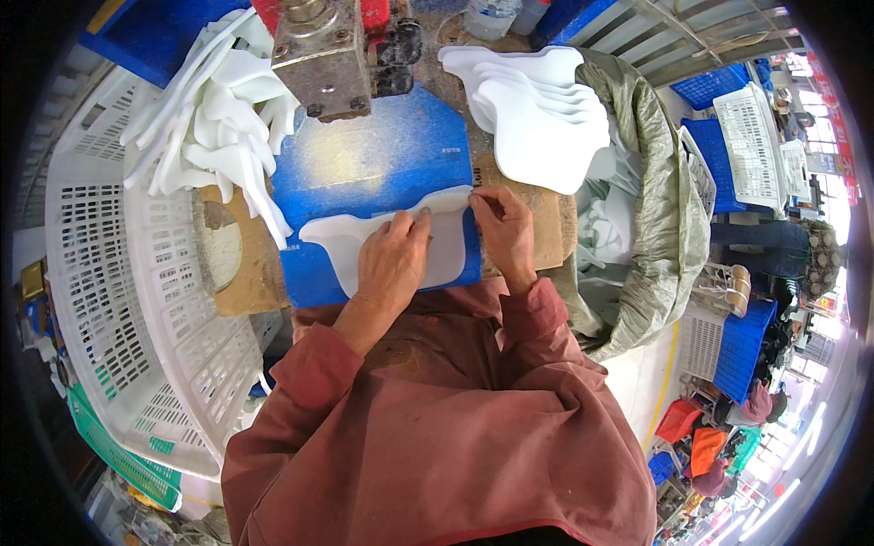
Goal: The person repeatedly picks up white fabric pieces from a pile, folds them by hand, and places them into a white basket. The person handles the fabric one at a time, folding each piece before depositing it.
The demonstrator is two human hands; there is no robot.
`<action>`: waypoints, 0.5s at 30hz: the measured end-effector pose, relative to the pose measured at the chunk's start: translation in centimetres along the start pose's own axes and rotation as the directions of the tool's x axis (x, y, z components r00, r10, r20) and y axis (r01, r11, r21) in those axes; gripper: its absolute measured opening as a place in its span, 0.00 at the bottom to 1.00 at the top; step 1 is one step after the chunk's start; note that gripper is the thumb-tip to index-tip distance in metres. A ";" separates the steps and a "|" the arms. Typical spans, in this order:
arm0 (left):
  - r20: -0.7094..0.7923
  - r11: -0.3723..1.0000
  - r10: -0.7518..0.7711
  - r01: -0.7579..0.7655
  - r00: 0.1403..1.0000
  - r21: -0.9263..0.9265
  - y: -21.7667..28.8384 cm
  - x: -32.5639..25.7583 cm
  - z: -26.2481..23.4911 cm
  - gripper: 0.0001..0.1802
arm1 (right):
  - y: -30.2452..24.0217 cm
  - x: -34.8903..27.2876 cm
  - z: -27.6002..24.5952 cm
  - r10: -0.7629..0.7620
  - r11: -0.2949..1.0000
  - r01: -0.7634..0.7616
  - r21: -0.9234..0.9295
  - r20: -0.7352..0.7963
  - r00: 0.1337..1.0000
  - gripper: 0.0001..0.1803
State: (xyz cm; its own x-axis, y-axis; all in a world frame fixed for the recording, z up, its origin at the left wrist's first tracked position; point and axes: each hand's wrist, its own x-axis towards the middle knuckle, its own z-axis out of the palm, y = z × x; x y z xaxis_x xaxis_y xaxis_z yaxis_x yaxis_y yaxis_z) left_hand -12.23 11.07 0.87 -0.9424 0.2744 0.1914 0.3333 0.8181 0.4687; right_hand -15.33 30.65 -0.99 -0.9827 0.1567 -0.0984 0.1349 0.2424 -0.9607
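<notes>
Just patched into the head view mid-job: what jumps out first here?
Dead centre, both hands press one flat white foam piece onto a blue pad: the left hand lies flat on it, the right hand pinches its right edge. Behind them stands a grey metal press head, with a neat stack of white pieces to its right and a loose heap of white pieces to its left, over a white plastic basket.

The person wears a faded, wrinkled reddish-brown long-sleeved jacket [455, 428].
</notes>
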 end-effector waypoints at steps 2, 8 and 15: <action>0.023 1.000 -0.009 0.009 1.000 0.007 0.0 0.0 0.0 0.22 | 0.1 0.1 0.2 -0.043 0.995 0.041 -0.086 -0.023 0.999 0.05; 0.016 1.000 0.003 -0.003 1.000 -0.002 -0.1 0.0 0.1 0.21 | -0.5 0.7 0.6 -0.095 0.976 0.083 -0.200 -0.049 0.994 0.06; 0.027 1.000 -0.011 0.012 1.000 -0.013 0.0 0.2 -0.1 0.21 | -1.2 1.3 0.5 -0.179 0.919 0.170 -0.357 0.008 0.984 0.06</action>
State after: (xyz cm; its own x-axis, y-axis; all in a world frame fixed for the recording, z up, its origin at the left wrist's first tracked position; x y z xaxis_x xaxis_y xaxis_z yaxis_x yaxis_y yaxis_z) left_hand -12.38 11.08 0.98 -0.9465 0.2786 0.1628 0.3226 0.8148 0.4816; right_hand -16.81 30.13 -0.11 -0.9920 0.1030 0.0727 0.0023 0.5911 -0.8066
